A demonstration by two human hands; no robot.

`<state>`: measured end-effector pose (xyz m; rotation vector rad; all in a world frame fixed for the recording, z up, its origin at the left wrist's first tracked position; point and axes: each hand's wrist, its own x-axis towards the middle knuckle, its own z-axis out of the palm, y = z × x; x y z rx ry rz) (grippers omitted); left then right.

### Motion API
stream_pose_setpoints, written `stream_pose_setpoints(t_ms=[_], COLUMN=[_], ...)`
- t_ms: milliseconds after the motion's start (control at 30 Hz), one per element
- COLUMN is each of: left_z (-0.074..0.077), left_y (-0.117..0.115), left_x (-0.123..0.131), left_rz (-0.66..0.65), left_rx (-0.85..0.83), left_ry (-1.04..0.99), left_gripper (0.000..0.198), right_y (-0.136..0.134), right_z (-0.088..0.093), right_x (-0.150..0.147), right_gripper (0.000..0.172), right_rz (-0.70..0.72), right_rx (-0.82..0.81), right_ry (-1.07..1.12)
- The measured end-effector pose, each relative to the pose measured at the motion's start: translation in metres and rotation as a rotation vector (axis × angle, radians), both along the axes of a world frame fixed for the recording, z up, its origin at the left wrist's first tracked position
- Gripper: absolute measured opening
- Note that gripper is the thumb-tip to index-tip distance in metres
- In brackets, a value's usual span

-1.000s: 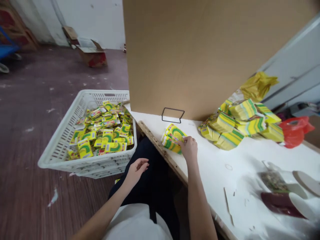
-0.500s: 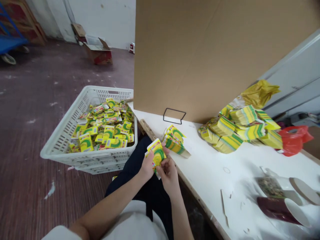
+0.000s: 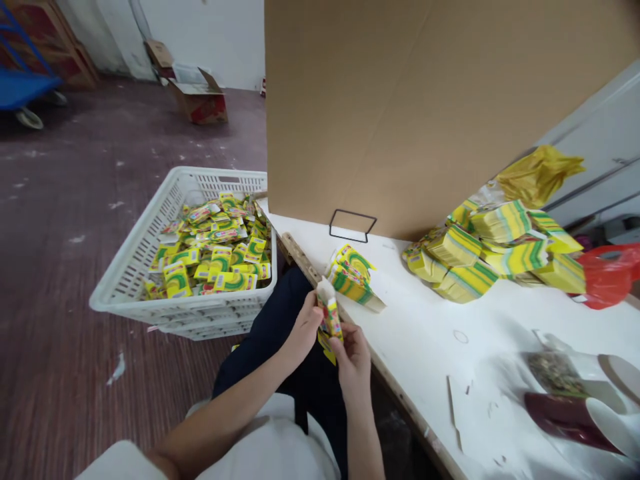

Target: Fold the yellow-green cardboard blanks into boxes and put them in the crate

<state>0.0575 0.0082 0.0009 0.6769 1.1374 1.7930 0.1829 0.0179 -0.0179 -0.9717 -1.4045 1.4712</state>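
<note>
A small yellow, green and red carton (image 3: 330,313) is held between both hands over my lap, by the table edge. It stands out as a narrow box, with white flaps at its upper end. My left hand (image 3: 304,328) grips its left side, fingers closed on it. At the lower end, my right hand (image 3: 354,350) pinches it between thumb and fingers. Some yellow cardboard shows below the carton. Just beyond my hands, a stack of flat yellow-green cartons (image 3: 353,277) lies on the white table (image 3: 415,347).
To the left, a white plastic basket (image 3: 133,301) holds many folded cartons. A large cardboard sheet (image 3: 400,113) stands behind the table. Bundles of flat cartons (image 3: 465,277), a red bag (image 3: 607,273), a glass jar (image 3: 555,372) and a maroon cup (image 3: 570,420) are on the right.
The carton in my hands was flat with its broad face showing; now it is opened out and turned, showing a narrow side and white end flaps. My right hand has moved slightly right.
</note>
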Motion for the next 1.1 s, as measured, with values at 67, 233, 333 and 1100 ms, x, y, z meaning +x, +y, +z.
stream_pose_setpoints(t_ms=[67,233,333,1100], left_z=[0.004,0.012,0.025,0.016], left_y=[0.002,0.001,-0.007,-0.027], left_x=[0.001,-0.006,-0.022,0.005], left_rz=[-0.043,-0.077,-0.045,-0.548], left_rx=[-0.06,-0.1,-0.005,-0.128], left_ry=[0.036,0.134,0.248,0.954], left_gripper=[0.047,0.047,0.054,0.051], right_y=[0.005,0.012,0.016,-0.008], right_z=[0.002,0.009,0.02,0.002], right_x=[0.01,0.038,0.055,0.015], right_gripper=[0.023,0.018,0.011,0.053], right_rz=[-0.041,-0.085,-0.036,-0.096], right_rx=[0.008,0.103,0.306,-0.248], right_ry=[-0.006,-0.128,-0.317,0.055])
